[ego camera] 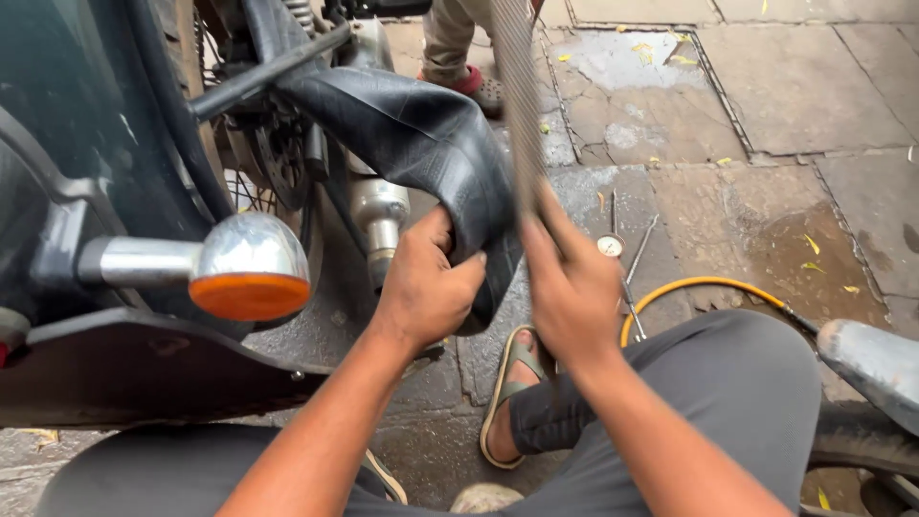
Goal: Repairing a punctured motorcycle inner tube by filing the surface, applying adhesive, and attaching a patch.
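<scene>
Here my left hand (426, 282) is closed around a fold of the black rubber inner tube (421, 144), thumb up against its near edge and fingers curled under the bend. The tube loops up and to the left from my grip, toward the rear wheel (254, 144) of the motorcycle, where it passes behind a dark bar near the spokes. My right hand (572, 287) is wrapped around the lower end of a long flat rasp (517, 96), a grey strip with a rough, hatched face that stands nearly upright and is blurred along its length; its lower part lies against the tube just beside my left fingers. Left of my arms sits a chrome turn signal (249, 268) with an orange lens, fixed to the dark rear mudguard (144, 369). On the wet stone paving (766, 115) beyond my right hand lie a small round pressure gauge (610, 245) and a yellow air hose (704, 283) that curves away to the right. My foot in a green sandal (515, 383) rests on the ground below my hands, between my grey trouser legs. At the top, another person's foot in a red-trimmed sandal (479, 86) stands on the paving.
</scene>
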